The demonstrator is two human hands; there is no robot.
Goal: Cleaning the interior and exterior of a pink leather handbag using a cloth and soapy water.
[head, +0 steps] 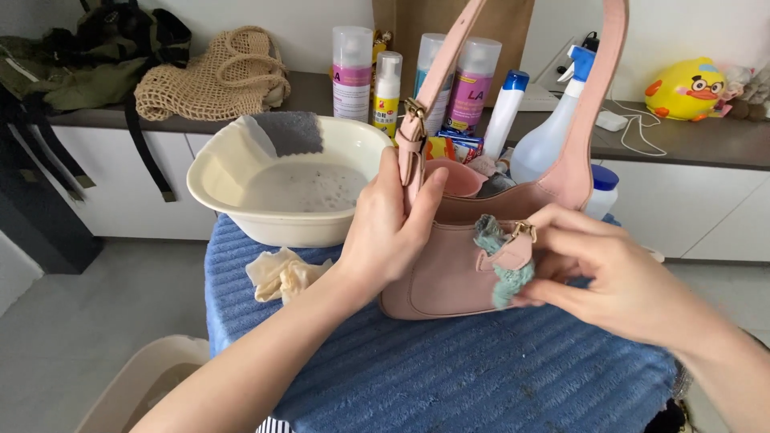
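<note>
A pink leather handbag [449, 269] stands upright on a blue ribbed towel [449, 369]. My left hand [385, 228] grips the bag's left side at the base of its strap [413, 136]. Against the bag's front flap near the gold clasp, my right hand [618, 277] pinches a small teal cloth [505, 269]. The bag's long strap rises up out of the picture.
A cream basin [233, 180] of cloudy water with a grey cloth [293, 132] on its rim stands behind on the left. A crumpled cream rag [281, 274] lies beside it. Spray bottles [553, 132] and cleaner bottles [353, 72] crowd behind the bag. A cream tub [140, 381] sits on the floor.
</note>
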